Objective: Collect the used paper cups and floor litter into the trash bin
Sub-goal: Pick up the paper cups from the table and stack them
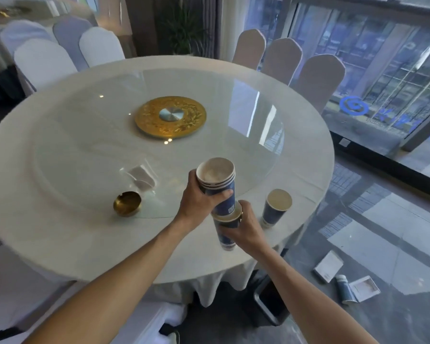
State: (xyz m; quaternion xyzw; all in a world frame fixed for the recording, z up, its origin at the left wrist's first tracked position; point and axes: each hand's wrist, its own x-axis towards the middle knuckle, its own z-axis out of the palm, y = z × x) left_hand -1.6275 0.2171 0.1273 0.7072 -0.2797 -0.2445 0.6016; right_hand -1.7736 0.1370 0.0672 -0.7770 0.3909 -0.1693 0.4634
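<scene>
My left hand (199,199) grips a stack of blue paper cups (218,184), held tilted above the table's near edge. The bottom of that stack sits in the mouth of another blue paper cup (225,234), which my right hand (246,227) holds from the right side. A third blue cup (276,207) stands upright alone on the table, just right of my hands. On the floor to the right lie a blue cup on its side (344,289) and two flat white paper pieces (328,266) (364,288). A dark trash bin (271,304) stands under the table edge.
The round white table (60,232) carries a glass turntable (246,125) with a gold centre disc (170,117), a brass ashtray (127,203) and a clear tissue holder (140,177). Covered chairs (318,80) ring the table. A glass wall (395,70) is at the right.
</scene>
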